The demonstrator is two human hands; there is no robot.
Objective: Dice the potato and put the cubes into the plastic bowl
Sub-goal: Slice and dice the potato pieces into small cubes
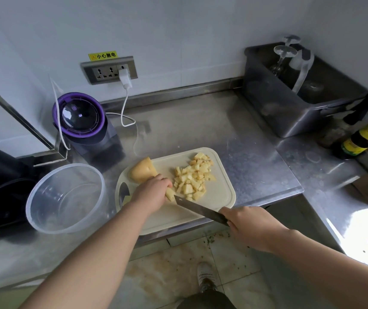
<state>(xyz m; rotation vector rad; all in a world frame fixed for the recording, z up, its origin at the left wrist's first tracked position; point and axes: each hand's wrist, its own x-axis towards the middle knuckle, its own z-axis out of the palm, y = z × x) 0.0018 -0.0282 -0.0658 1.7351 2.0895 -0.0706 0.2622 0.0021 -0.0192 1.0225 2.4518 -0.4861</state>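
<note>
Left hand (150,192): centre frame, knuckles up, fingers curled onto a potato piece (170,195); bare forearm stretched from lower left. Right hand (248,224): right of centre, gripped a knife (200,210) by the handle; bare forearm stretched from lower right.

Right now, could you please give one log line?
left hand holds potato piece | right hand grips knife | cubes on board | bowl empty

One left hand (150,192) and one right hand (245,221) are working with one knife (200,210), one board (221,195), one bowl (67,197) at nine o'clock, one potato chunk (142,169), one strip (170,194), and dozens of cubes (193,177).
</note>
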